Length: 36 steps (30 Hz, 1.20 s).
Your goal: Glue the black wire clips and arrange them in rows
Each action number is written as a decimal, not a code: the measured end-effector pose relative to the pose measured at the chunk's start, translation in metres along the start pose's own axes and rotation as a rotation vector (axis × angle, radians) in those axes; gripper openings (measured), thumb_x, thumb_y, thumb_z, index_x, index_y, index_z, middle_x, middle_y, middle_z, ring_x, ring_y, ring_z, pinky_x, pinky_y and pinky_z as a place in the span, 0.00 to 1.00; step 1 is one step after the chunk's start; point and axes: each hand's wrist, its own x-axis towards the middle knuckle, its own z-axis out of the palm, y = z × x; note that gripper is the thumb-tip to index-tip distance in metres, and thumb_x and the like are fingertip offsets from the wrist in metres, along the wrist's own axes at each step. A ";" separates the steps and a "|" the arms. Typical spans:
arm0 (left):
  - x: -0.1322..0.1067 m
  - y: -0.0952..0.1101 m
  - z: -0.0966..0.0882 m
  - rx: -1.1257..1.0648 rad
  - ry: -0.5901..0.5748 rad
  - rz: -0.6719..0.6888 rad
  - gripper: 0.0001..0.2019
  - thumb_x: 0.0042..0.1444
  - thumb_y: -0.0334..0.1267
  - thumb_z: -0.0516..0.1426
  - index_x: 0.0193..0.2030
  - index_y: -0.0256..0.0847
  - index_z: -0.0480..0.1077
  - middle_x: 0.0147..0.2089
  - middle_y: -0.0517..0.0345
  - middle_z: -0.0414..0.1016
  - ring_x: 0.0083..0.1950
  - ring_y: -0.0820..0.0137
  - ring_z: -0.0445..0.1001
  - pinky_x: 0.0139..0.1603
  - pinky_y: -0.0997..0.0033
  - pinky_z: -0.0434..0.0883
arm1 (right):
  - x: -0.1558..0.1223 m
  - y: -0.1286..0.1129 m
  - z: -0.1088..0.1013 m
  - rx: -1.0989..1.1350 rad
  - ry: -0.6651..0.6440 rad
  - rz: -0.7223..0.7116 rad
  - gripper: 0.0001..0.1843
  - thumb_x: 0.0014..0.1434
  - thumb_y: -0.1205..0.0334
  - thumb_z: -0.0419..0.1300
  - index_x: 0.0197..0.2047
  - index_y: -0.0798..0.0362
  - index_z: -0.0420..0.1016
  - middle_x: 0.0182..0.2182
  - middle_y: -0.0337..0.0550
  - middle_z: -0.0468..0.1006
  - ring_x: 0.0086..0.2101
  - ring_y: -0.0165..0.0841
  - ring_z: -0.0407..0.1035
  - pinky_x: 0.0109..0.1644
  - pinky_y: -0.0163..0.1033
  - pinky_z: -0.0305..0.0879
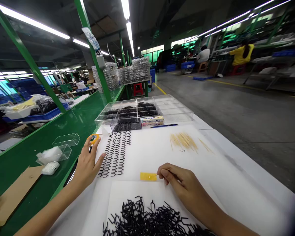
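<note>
My left hand is over the left edge of the white work surface, fingers spread, with its fingertips at a roll of yellow tape. I cannot tell whether they touch it. My right hand is closed in a pinch at the right end of a short yellow tape strip. What sits between those fingertips is too small to make out. Small black Y-shaped pieces lie in neat columns beside my left hand. A loose heap of similar black pieces lies on a white sheet closest to me.
A clear compartment tray holds black pieces at the back. Small boxes, a dark blue pen and thin wooden sticks lie nearby. Clear boxes and cardboard rest on the green surface. People sit far right.
</note>
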 end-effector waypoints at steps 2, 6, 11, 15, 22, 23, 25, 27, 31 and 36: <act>-0.003 -0.009 0.000 -0.035 -0.021 -0.028 0.25 0.58 0.39 0.53 0.61 0.43 0.51 0.64 0.47 0.45 0.59 0.52 0.56 0.53 0.45 0.61 | -0.001 0.000 0.000 -0.015 0.002 -0.024 0.15 0.65 0.62 0.45 0.30 0.54 0.67 0.24 0.38 0.68 0.26 0.32 0.64 0.32 0.37 0.59; 0.013 -0.015 0.005 -0.140 -0.017 0.002 0.22 0.59 0.38 0.52 0.59 0.41 0.53 0.62 0.47 0.51 0.58 0.55 0.59 0.53 0.47 0.62 | -0.001 -0.001 0.000 -0.051 0.018 -0.068 0.16 0.67 0.59 0.47 0.32 0.57 0.68 0.26 0.38 0.68 0.27 0.30 0.65 0.33 0.37 0.62; 0.014 0.013 0.001 -0.261 -0.145 0.201 0.15 0.59 0.38 0.52 0.53 0.39 0.61 0.58 0.49 0.58 0.57 0.58 0.60 0.54 0.49 0.61 | 0.000 -0.001 0.000 -0.095 0.043 -0.094 0.17 0.66 0.56 0.49 0.32 0.58 0.68 0.26 0.38 0.69 0.26 0.30 0.66 0.33 0.37 0.64; -0.012 0.050 -0.011 -0.362 -0.446 0.449 0.09 0.59 0.37 0.52 0.44 0.38 0.67 0.48 0.52 0.68 0.49 0.65 0.68 0.50 0.56 0.66 | 0.000 0.000 0.001 -0.121 0.043 -0.105 0.16 0.66 0.56 0.50 0.33 0.58 0.69 0.26 0.38 0.69 0.26 0.29 0.66 0.32 0.37 0.65; -0.036 0.080 -0.019 -0.423 -0.686 0.598 0.08 0.59 0.35 0.51 0.44 0.37 0.68 0.45 0.53 0.70 0.45 0.67 0.70 0.47 0.58 0.68 | -0.001 0.000 0.001 -0.144 0.016 -0.125 0.16 0.67 0.57 0.49 0.33 0.58 0.68 0.27 0.38 0.69 0.26 0.29 0.66 0.32 0.37 0.64; -0.036 0.080 -0.019 -0.428 -0.692 0.596 0.08 0.60 0.35 0.51 0.44 0.37 0.68 0.44 0.53 0.70 0.44 0.67 0.70 0.47 0.59 0.68 | -0.001 0.000 0.001 -0.147 0.014 -0.126 0.16 0.67 0.56 0.49 0.33 0.58 0.68 0.27 0.38 0.69 0.26 0.29 0.66 0.33 0.37 0.64; -0.035 0.079 -0.017 -0.442 -0.701 0.592 0.08 0.60 0.35 0.51 0.42 0.37 0.68 0.42 0.54 0.71 0.43 0.68 0.71 0.46 0.59 0.68 | -0.001 0.000 0.001 -0.153 0.007 -0.125 0.17 0.67 0.56 0.49 0.33 0.58 0.68 0.27 0.38 0.69 0.26 0.30 0.66 0.33 0.37 0.64; -0.035 0.078 -0.015 -0.461 -0.703 0.583 0.07 0.60 0.35 0.51 0.41 0.36 0.68 0.40 0.55 0.72 0.42 0.68 0.71 0.46 0.59 0.68 | -0.001 -0.001 0.001 -0.158 0.005 -0.120 0.17 0.67 0.55 0.48 0.33 0.58 0.68 0.26 0.38 0.69 0.26 0.30 0.66 0.33 0.37 0.64; -0.038 0.076 -0.008 -0.528 -0.688 0.547 0.08 0.59 0.37 0.52 0.39 0.36 0.69 0.39 0.55 0.72 0.41 0.68 0.71 0.47 0.58 0.68 | 0.000 -0.001 0.001 -0.159 -0.003 -0.107 0.19 0.67 0.52 0.47 0.33 0.57 0.68 0.25 0.38 0.68 0.26 0.30 0.65 0.33 0.37 0.63; -0.040 0.079 -0.005 -0.688 -0.666 0.449 0.09 0.59 0.38 0.52 0.37 0.35 0.69 0.36 0.56 0.72 0.38 0.70 0.72 0.41 0.64 0.70 | 0.000 0.000 0.001 -0.122 -0.027 -0.087 0.19 0.66 0.52 0.47 0.32 0.57 0.68 0.24 0.37 0.68 0.26 0.30 0.64 0.32 0.36 0.61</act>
